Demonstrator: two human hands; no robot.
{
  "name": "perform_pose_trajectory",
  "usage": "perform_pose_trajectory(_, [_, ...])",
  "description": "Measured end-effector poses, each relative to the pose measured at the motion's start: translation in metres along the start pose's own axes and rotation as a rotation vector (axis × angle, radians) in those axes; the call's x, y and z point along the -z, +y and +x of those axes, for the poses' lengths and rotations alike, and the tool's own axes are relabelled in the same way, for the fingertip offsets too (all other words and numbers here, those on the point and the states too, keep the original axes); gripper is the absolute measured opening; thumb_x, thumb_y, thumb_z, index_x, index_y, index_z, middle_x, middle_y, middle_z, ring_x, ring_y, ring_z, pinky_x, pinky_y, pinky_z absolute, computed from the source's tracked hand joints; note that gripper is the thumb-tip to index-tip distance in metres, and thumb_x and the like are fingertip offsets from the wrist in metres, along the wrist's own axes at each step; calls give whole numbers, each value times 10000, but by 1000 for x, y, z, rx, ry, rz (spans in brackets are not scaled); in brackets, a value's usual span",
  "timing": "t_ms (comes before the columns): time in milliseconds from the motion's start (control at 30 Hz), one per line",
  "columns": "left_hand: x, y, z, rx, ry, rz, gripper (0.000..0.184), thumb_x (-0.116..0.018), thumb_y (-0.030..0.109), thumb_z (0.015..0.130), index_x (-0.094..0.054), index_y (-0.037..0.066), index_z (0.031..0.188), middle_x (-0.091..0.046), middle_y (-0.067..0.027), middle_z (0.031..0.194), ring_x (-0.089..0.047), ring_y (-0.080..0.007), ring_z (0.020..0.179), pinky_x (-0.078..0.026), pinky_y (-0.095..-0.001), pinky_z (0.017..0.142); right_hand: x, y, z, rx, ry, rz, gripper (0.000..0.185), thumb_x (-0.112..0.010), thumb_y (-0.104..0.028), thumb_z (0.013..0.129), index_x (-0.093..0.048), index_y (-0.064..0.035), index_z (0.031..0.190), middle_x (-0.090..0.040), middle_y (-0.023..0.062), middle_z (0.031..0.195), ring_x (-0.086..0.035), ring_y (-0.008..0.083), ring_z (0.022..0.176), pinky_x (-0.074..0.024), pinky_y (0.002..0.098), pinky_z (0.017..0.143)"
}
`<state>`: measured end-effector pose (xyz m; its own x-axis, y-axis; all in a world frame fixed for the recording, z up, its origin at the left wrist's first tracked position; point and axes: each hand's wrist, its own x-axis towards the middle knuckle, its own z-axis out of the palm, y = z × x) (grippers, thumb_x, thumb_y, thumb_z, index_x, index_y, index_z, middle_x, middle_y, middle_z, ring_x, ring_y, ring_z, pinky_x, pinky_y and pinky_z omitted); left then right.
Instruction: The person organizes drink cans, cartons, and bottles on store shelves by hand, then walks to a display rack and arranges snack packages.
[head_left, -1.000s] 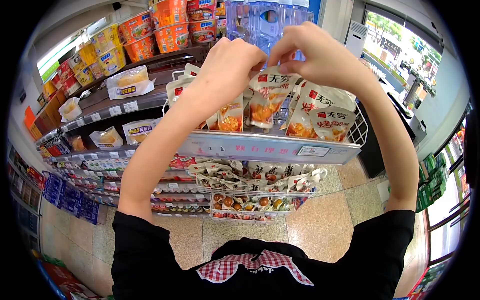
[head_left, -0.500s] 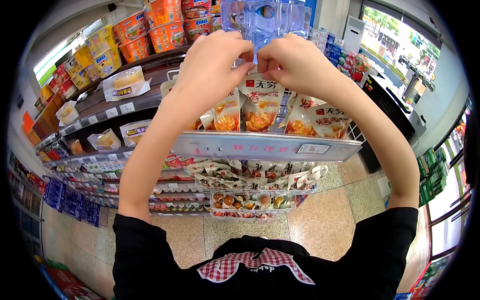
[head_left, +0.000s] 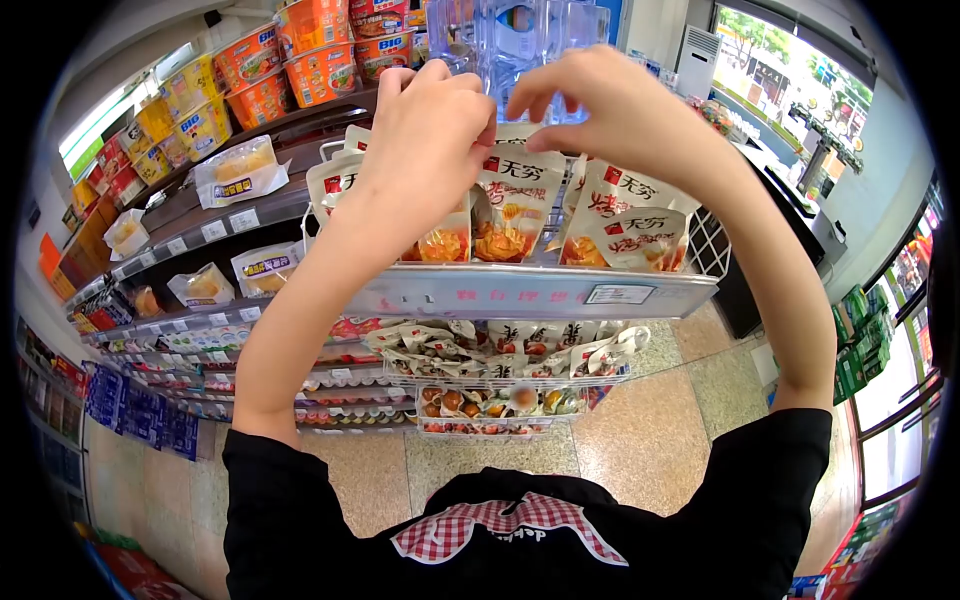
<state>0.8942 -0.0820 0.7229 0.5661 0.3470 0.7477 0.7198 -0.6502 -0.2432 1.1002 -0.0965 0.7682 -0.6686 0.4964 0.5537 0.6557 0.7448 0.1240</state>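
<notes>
Cream-coloured snack packets with orange food pictures stand upright in the top wire basket. My left hand (head_left: pixel 432 135) is curled closed at the upper left edge of the middle snack packet (head_left: pixel 515 205); its fingertips are partly hidden. Above that packet's right corner is my right hand (head_left: pixel 595 105), fingers bent and spread apart, with nothing visible in it. Another packet (head_left: pixel 640 238) leans at the front right of the basket. Behind both hands rises a clear blue plastic container (head_left: pixel 540 50).
A pale label strip (head_left: pixel 440 293) fronts the basket, with a lower basket of packets (head_left: pixel 530 345) beneath. Wrapped bread (head_left: pixel 242 170) and stacked noodle tubs (head_left: pixel 320 75) fill the left shelves. At the right stands a dark counter (head_left: pixel 765 200).
My hands have separated: the right has lifted and opened its fingers, while the left has shifted slightly left. More of the middle packet's top shows, and the view has moved a little.
</notes>
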Motion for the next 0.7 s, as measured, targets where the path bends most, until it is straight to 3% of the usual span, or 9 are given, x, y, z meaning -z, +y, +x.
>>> perform_pose_trajectory(133, [2, 1, 0, -8, 5, 2, 77, -735, 72, 734, -661, 71, 756, -613, -32, 827, -555, -229, 928, -349, -396, 957, 53, -21, -27, -138, -140, -110, 297, -789, -333, 741, -710, -76, 868, -656, 59, 761, -635, 248, 797, -493, 371, 756])
perform_pose_trajectory(333, [1, -3, 2, -26, 7, 6, 80, -726, 69, 734, -646, 70, 728, -612, -31, 812, -558, -225, 920, -346, -400, 962, 49, -30, -67, -238, -314, -261, 235, -821, -234, 682, -721, -102, 850, -638, 15, 716, -597, 218, 824, -465, 359, 777])
perform_pose_trajectory(533, [1, -4, 3, -36, 10, 8, 80, -716, 58, 726, -638, 69, 715, -610, -31, 810, -557, -226, 918, -349, -401, 958, 42, -27, -69, -321, -299, -328, 154, -804, -153, 681, -721, -53, 765, -629, 79, 706, -596, 278, 780, -475, 381, 714])
perform_pose_trajectory(600, [1, -5, 3, -48, 24, -1, 62, -700, 51, 727, -645, 64, 702, -616, -43, 805, -562, -235, 912, -355, -417, 945, 54, -30, -69, -301, -240, -319, 159, -762, -99, 685, -725, -33, 825, -674, 139, 798, -649, 327, 837, -519, 410, 757])
perform_pose_trajectory(700, [0, -5, 3, -58, 37, -5, 54, -686, 46, 730, -651, 58, 690, -620, -55, 798, -565, -246, 907, -360, -433, 932, 67, -26, -71, -313, -104, -283, 184, -772, -91, 679, -699, -17, 831, -662, 114, 791, -626, 286, 830, -507, 385, 756])
